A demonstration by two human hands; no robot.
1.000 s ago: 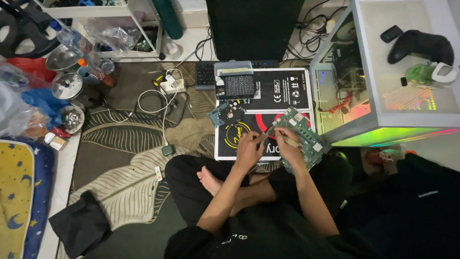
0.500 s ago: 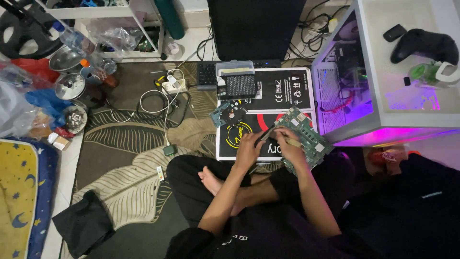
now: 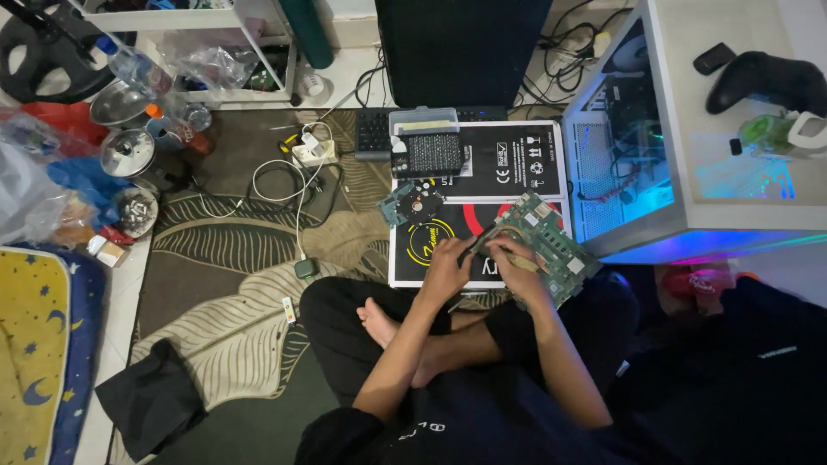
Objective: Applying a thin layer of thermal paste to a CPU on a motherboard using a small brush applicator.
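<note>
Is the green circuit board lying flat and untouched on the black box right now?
No. Both hands, left hand and right hand, are on the green circuit board, which overhangs the black box.

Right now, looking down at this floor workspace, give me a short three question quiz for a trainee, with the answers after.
1. True or false: the green circuit board lies flat on the carpet, away from both hands.
2. Multiple choice: what does the left hand grip? A) a white charger B) a slim dark tool C) a game controller
3. Which object sits on the white desk at upper right, beside the glowing computer case?

Key:
1. False. The right hand steadies the board, tilted over the black box.
2. B. The slim dark tool points at the board.
3. A black game controller.
</note>
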